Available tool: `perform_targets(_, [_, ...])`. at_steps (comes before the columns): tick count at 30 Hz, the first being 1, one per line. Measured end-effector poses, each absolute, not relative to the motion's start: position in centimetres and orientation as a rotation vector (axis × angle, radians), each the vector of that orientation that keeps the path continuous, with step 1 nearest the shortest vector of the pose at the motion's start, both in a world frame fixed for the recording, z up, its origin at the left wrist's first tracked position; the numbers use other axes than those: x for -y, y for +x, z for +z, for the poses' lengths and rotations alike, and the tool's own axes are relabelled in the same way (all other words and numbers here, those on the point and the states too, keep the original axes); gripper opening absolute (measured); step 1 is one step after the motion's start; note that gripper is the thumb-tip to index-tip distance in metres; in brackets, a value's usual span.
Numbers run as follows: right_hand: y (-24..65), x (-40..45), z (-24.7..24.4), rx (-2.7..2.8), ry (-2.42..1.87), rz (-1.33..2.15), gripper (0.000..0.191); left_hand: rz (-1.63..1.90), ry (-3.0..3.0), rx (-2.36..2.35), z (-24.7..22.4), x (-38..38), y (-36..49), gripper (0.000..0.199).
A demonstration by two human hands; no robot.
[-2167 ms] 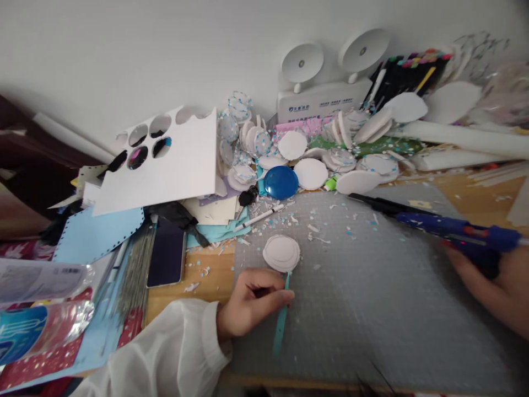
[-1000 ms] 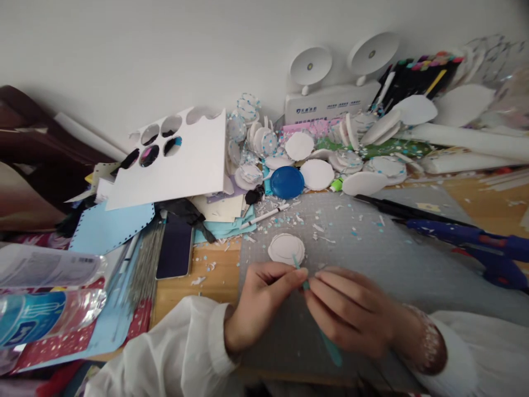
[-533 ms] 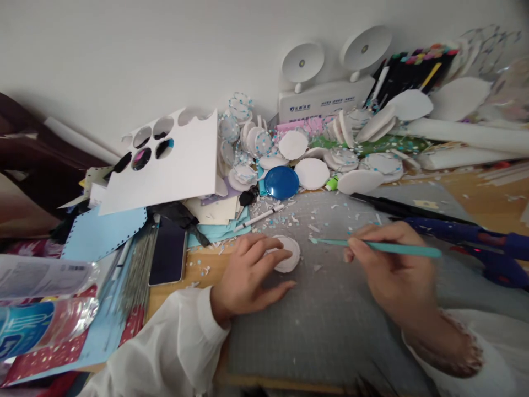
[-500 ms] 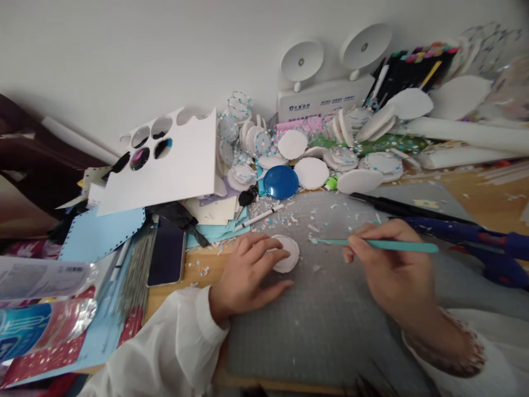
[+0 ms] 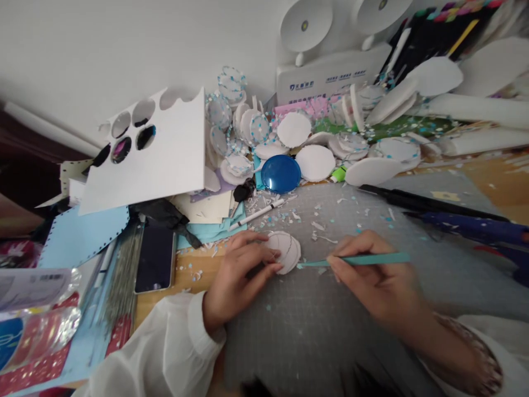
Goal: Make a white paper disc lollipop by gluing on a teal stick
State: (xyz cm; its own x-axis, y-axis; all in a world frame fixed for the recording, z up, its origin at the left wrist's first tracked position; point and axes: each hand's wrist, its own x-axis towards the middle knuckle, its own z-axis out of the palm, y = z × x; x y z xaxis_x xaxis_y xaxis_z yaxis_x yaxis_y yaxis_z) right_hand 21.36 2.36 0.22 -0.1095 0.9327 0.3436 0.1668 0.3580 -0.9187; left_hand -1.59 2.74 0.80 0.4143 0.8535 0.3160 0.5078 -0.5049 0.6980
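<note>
A round white foam disc (image 5: pixel 288 255) with a thin line across its face lies on the grey cutting mat (image 5: pixel 306 342). My left hand (image 5: pixel 243 273) pinches the disc's left edge between thumb and fingers. Teal tweezers (image 5: pixel 372 258) are gripped between the thumb and fingers of my right hand (image 5: pixel 376 281). Their tip points left and meets the disc's right edge, near a small pale blue bit (image 5: pixel 300 266). Whether the tweezers hold that bit I cannot tell.
Piled foam discs, some ringed with blue bits, line the back around a blue round lid (image 5: pixel 281 173). A phone (image 5: pixel 155 256) and a white board with round holes (image 5: pixel 165 160) are at left. A blue glue gun (image 5: pixel 467 226) lies right. Paper scraps (image 5: pixel 318 226) litter the mat.
My right hand has brought the tweezers left and down to the disc's edge. The fingers of my left hand have drawn in around the disc. The camera has shifted slightly.
</note>
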Motion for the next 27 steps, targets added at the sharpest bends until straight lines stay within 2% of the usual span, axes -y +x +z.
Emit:
perform_targets(21, [21.16, -1.73, -0.5, 1.81, -1.135, 0.985, 0.008, 0.974, 2.063, -1.125, 0.52, -2.64, -1.35, 0.005])
perform_targets(27, [21.17, -1.67, -0.34, 1.899, -1.031, 0.905, 0.009, 0.986, 2.055, -1.115, 0.58, -2.63, -1.32, 0.005])
